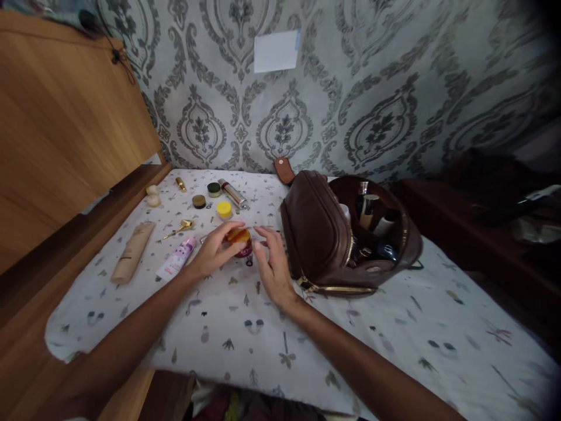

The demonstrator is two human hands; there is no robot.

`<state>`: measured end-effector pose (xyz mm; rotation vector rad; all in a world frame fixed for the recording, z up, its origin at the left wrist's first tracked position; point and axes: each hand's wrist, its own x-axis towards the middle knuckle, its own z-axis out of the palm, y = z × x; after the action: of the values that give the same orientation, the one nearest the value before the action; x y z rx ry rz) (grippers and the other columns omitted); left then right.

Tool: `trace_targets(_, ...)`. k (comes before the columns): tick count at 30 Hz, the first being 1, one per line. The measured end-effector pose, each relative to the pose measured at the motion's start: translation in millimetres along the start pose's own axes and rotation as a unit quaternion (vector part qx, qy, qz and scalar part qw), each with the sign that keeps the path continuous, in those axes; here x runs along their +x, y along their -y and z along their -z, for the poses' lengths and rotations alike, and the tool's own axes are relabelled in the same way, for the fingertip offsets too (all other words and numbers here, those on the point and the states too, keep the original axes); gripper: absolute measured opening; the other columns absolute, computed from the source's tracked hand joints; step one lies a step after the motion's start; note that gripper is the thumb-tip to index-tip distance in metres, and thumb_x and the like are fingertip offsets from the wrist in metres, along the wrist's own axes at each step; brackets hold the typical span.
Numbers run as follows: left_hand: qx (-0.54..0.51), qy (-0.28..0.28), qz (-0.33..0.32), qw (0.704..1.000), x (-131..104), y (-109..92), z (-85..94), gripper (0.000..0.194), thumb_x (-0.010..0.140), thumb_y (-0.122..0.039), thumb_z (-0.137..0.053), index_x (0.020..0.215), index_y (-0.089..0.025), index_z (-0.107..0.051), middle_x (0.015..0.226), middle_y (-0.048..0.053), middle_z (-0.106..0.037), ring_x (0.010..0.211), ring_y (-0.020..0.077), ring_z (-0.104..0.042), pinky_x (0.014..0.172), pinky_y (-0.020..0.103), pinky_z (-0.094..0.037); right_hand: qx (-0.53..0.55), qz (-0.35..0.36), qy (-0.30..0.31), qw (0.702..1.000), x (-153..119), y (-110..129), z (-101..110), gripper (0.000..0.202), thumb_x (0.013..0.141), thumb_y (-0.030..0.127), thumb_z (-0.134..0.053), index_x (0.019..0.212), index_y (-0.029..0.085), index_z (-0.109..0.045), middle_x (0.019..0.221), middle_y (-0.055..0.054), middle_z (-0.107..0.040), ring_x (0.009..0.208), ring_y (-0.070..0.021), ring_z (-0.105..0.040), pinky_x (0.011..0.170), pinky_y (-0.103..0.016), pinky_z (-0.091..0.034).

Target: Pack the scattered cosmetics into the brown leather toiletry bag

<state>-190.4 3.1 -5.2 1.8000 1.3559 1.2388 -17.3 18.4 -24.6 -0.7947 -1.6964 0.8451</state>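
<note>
A small dark-red jar with a yellow-orange lid [240, 238] stands on the patterned white cloth, in front of the brown bag. My left hand [214, 250] curves round its left side, thumb in front and fingers behind. My right hand [274, 266] is just to the right of the jar, fingers apart, holding nothing. Left of my left hand lie a white and purple tube [176, 259] and a beige tube [132, 252]. Behind the jar sit a yellow-lidded pot [224, 210], a brown-lidded pot [198, 202] and a green-lidded pot [214, 189].
The open brown bag [309, 228] stands to the right with several bottles inside. A silver tube [234, 195], a gold hair clip [182, 227] and a small gold item [180, 184] lie on the cloth. A wooden panel [74, 111] borders the left side; patterned wall [284, 126] is behind.
</note>
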Motion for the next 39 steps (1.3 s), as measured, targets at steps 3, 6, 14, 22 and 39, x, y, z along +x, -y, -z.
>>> trace_targets(3, 0.092, -0.001, -0.077, 0.993, -3, -1, -5.4, 0.044, 0.09, -0.034, -0.059, 0.131, -0.018, -0.057, 0.124, 0.013, -0.062, 0.116, 0.0282, -0.056, 0.102, 0.042, -0.042, -0.084, 0.096, 0.047, 0.991, -4, 13, 2, 0.036, 0.1, 0.03, -0.042, 0.131, 0.02, -0.057, 0.129, -0.013, -0.052, 0.124, -0.025, -0.046, 0.107, -0.048, -0.04)
trace_targets(6, 0.133, 0.007, -0.128, 0.983, -6, 2, -9.6, 0.049, 0.09, -0.031, -0.053, 0.138, -0.017, -0.052, 0.119, 0.014, -0.062, 0.113, 0.0293, -0.056, 0.1, 0.045, -0.044, -0.117, 0.134, 0.08, 0.981, -9, 19, -2, 0.039, 0.1, 0.025, -0.043, 0.136, 0.02, -0.055, 0.128, -0.013, -0.053, 0.118, -0.0253, -0.047, 0.101, -0.047, -0.043)
trace_targets(14, 0.134, 0.002, -0.087, 0.987, -6, 7, -7.9, 0.049, 0.091, -0.03, -0.055, 0.14, -0.024, -0.049, 0.122, 0.01, -0.06, 0.115, 0.0268, -0.055, 0.1, 0.044, -0.043, -0.114, 0.186, 0.102, 0.971, -20, 21, -2, 0.028, 0.097, 0.02, -0.048, 0.114, 0.021, -0.07, 0.121, -0.011, -0.056, 0.112, -0.0252, -0.048, 0.097, -0.047, -0.043)
trace_targets(22, -0.056, -0.019, 0.029, 0.998, 1, 1, 2.3, 0.048, 0.09, -0.041, -0.062, 0.132, -0.02, -0.052, 0.122, 0.009, -0.064, 0.114, 0.0258, -0.059, 0.098, 0.037, -0.045, -0.009, 0.008, 0.006, 1.0, -16, 4, -1, 0.039, 0.098, 0.035, -0.045, 0.136, 0.023, -0.048, 0.135, -0.012, -0.052, 0.128, -0.0247, -0.047, 0.109, -0.05, -0.039)
trace_targets(39, -0.258, 0.025, 0.053, 0.964, 2, 3, 2.9, 0.044, 0.088, -0.043, -0.065, 0.126, -0.021, -0.059, 0.117, 0.008, -0.066, 0.108, 0.022, -0.061, 0.092, 0.03, -0.046, 0.31, -0.201, 0.08, 0.926, -7, -3, -9, 0.058, 0.076, 0.042, -0.074, 0.128, 0.022, -0.058, 0.12, -0.008, -0.066, 0.107, -0.0238, -0.062, 0.076, -0.033, -0.058)
